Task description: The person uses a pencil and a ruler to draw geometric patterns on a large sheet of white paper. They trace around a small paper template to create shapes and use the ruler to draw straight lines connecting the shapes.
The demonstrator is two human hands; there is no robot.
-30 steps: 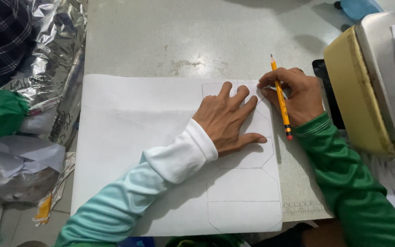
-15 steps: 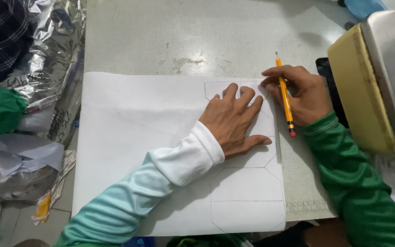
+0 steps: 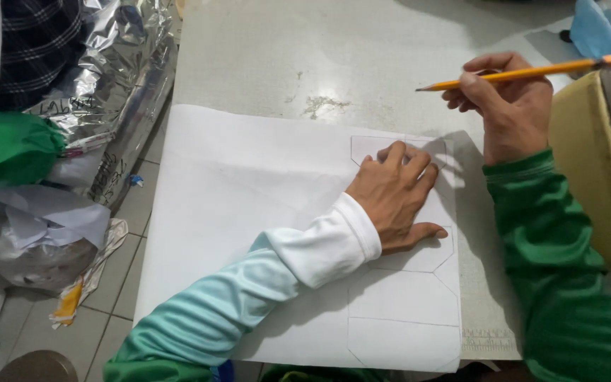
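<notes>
Two hands are working over a big white paper sheet on the grey counter. The left hand is lying flat on the sheet, fingers a little spread, pressing on pencil-drawn shapes. The right hand is hovering above the counter, fingers pinching a yellow pencil pointing left.

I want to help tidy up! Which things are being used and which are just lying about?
In use: big white paper sheet with pencilled outlines, pressed flat by the left hand; yellow wooden pencil in the right hand.

Lying about: crinkled silver foil, green cloth bundle, blue cloth.
</notes>
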